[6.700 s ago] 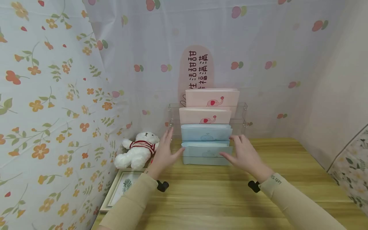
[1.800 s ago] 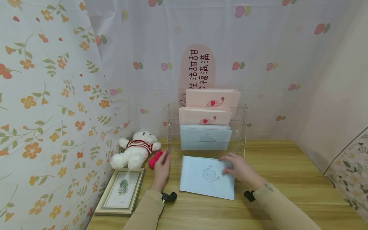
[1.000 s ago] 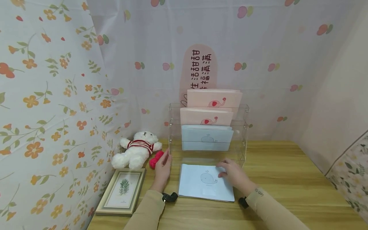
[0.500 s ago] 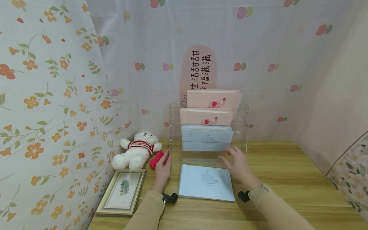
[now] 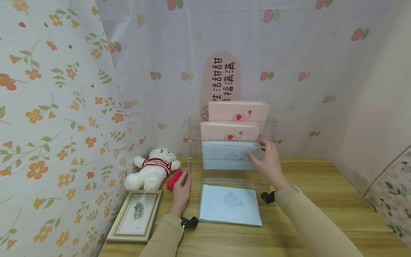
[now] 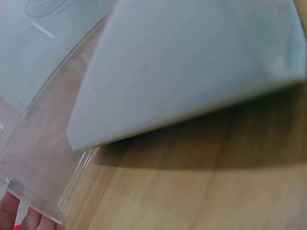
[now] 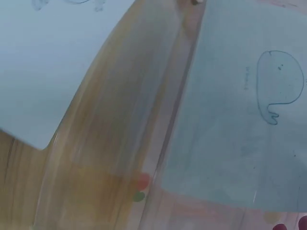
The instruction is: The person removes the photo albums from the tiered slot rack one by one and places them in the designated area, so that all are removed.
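Observation:
A clear tiered rack (image 5: 231, 174) stands on the wooden table. In its lower tier leans a light-blue booklet (image 5: 221, 157) with a whale drawing, also in the right wrist view. Two pink elephant booklets (image 5: 221, 131) sit in the tiers above. My right hand (image 5: 269, 162) reaches the blue booklet's upper right corner, thumb in front and fingers at the edge, with a gap between them. My left hand (image 5: 181, 192) holds the rack's left side; its fingertips (image 6: 31, 218) show at the panel in the left wrist view. Another whale booklet (image 5: 229, 205) lies flat before the rack.
A white teddy bear (image 5: 154, 169) in a striped sweater lies at the left, with a red knitted-looking item (image 5: 173, 179) beside it. In front is a framed plant picture (image 5: 135, 216). Patterned cloth (image 5: 154, 53) hangs behind the table (image 5: 224, 242).
A blue whale booklet has come out of the rack's bottom tier and been laid flat on the table. My right hand has let go of it and risen to the blue booklet above.

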Demonstrator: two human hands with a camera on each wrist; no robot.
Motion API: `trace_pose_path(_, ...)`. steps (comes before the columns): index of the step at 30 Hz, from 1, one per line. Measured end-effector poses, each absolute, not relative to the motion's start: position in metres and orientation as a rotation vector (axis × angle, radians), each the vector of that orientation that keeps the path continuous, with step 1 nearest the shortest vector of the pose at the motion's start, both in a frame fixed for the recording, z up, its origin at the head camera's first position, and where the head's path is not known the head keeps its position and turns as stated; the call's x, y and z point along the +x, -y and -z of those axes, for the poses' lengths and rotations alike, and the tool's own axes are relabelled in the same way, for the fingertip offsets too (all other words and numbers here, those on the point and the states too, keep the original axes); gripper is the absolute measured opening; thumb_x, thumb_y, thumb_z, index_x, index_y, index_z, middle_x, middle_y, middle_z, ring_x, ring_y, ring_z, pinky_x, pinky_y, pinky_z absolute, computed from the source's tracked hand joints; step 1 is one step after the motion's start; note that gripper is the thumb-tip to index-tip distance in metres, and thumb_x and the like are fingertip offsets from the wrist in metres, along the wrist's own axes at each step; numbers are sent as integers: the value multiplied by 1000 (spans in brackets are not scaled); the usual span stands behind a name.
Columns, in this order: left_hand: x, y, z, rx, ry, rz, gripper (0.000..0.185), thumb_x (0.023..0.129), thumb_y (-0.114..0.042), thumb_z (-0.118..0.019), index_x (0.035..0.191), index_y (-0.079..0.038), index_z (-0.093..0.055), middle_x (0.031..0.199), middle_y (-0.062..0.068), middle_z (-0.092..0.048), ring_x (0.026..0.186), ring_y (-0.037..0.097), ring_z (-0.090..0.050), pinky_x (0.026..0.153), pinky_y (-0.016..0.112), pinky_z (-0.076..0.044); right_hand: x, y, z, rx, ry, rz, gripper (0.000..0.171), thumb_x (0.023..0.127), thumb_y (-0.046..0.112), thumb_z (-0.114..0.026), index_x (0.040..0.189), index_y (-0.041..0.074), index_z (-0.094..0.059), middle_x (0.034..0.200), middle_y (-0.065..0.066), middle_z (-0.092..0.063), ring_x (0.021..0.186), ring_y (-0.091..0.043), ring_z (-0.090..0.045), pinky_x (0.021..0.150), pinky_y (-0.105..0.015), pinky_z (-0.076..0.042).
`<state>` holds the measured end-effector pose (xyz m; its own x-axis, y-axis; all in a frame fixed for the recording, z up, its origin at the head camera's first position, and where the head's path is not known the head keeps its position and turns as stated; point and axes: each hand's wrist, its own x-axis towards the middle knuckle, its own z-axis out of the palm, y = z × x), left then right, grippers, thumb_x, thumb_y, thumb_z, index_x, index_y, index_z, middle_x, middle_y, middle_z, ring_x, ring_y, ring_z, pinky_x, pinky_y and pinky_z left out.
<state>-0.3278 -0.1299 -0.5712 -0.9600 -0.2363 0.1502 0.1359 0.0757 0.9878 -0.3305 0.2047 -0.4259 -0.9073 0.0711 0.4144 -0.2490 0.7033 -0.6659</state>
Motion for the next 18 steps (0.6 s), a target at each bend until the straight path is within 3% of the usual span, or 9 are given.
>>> trace_pose_path(8,-328,131,572,97,2078,1977,42,103,-23,-62,145,-29,-59,150,5,-59,140,27,-52,117,50,-44,-343,-194,417,113,2492,-1097,78,88,43,-80,148,9,-43,145,-15,-51,132,-36,-48,112,-56,-43)
trace_pose_path(18,-329,132,574,82,2086,1971,43,103,-23,-61,145,-30,-58,151,8,-58,140,30,-52,116,52,-45,-354,-190,419,142,2417,-1332,51,84,29,-85,128,14,-63,134,-10,-63,130,-31,-52,119,-54,-36)
